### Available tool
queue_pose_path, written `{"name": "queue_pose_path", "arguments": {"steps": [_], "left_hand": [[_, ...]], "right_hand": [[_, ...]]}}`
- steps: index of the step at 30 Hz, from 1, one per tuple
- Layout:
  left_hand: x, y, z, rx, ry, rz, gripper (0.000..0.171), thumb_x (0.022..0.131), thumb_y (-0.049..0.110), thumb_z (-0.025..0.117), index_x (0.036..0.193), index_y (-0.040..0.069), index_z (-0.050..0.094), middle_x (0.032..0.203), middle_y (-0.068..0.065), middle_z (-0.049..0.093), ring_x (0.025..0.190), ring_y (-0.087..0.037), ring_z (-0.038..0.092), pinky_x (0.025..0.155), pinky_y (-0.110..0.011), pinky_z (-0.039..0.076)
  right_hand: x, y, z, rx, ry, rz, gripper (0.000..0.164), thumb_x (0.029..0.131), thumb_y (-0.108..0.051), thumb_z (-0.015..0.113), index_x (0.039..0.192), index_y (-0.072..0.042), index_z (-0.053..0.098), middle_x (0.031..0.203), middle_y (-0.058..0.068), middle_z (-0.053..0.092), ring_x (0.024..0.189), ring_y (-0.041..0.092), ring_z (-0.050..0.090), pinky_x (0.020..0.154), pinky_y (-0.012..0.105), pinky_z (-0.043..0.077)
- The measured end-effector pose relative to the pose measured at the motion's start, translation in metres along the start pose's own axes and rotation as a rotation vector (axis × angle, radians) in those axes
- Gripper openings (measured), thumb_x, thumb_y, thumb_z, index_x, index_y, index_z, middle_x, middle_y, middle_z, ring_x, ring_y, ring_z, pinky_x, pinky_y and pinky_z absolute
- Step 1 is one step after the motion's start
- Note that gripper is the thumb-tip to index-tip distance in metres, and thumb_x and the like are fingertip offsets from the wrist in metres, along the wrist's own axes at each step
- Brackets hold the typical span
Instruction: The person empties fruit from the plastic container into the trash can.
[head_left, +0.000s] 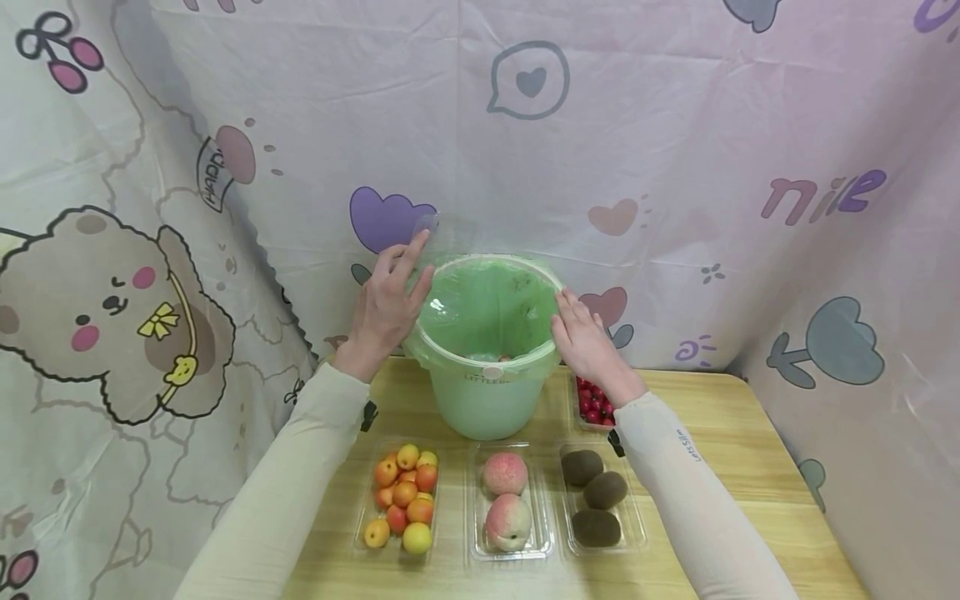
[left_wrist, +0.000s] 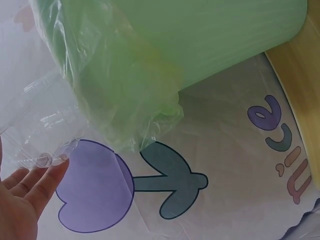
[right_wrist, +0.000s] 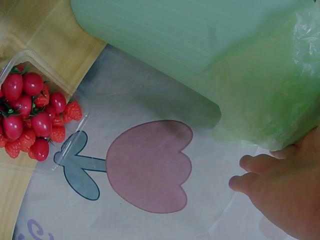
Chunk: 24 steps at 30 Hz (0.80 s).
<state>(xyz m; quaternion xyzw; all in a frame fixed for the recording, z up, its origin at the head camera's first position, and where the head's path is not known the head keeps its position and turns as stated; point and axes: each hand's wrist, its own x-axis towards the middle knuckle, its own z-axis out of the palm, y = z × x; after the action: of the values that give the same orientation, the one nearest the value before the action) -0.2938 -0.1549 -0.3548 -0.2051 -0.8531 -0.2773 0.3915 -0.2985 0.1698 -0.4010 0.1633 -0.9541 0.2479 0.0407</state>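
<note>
Nearest on the table [head_left: 738, 467], orange-yellow fruits [head_left: 405, 493], two peaches [head_left: 508, 521] and three kiwifruit [head_left: 604, 491] lie in clear trays [head_left: 543, 533]. Beyond, boxed cherry tomatoes [right_wrist: 42, 123] sit right of a bag-lined green bucket [head_left: 487, 408]. The right hand [head_left: 588, 342] rests straight fingers against its rim; the left hand [head_left: 390, 296], beside it, pinches a clear plastic container [left_wrist: 45, 120]. Patterned cloth [head_left: 660, 108] hangs behind.

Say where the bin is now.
At the head view's middle, the bin stands by the far edge of the table, between the left hand and right hand, beyond the peaches.
</note>
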Motion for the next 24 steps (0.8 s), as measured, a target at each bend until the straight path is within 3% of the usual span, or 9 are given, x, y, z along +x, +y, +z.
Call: {"name": "queue_pose_path", "arguments": {"steps": [8,18,24], "left_hand": [[-0.001,-0.001,-0.002,-0.025,-0.004,-0.018,0.051,0.107,0.021,0.062,0.156,0.012,0.05,0.128,-0.028,0.061,0.085,-0.04,0.069,0.068,-0.051,0.063],[-0.004,-0.008,-0.004,-0.107,0.067,-0.072,0.051,0.107,0.019,0.06,0.156,0.008,0.05,0.129,-0.031,0.063,0.112,-0.046,0.065,0.095,-0.06,0.057],[-0.005,-0.012,-0.009,-0.186,0.092,-0.169,0.052,0.108,0.016,0.056,0.157,0.006,0.047,0.124,-0.029,0.065,0.1,-0.044,0.069,0.089,-0.054,0.061]], "right_hand": [[0.0,0.0,0.001,0.007,0.001,0.004,0.062,0.114,-0.035,0.024,0.168,-0.003,0.018,0.177,0.017,0.011,0.162,0.046,0.015,0.13,0.067,0.006],[0.0,0.001,0.0,0.004,-0.009,0.007,0.064,0.115,-0.038,0.021,0.169,-0.004,0.016,0.178,0.016,0.01,0.163,0.044,0.013,0.13,0.067,0.006],[0.0,0.0,0.0,0.009,-0.006,0.007,0.062,0.115,-0.035,0.024,0.169,-0.004,0.017,0.178,0.016,0.01,0.163,0.044,0.013,0.13,0.067,0.006]]}}
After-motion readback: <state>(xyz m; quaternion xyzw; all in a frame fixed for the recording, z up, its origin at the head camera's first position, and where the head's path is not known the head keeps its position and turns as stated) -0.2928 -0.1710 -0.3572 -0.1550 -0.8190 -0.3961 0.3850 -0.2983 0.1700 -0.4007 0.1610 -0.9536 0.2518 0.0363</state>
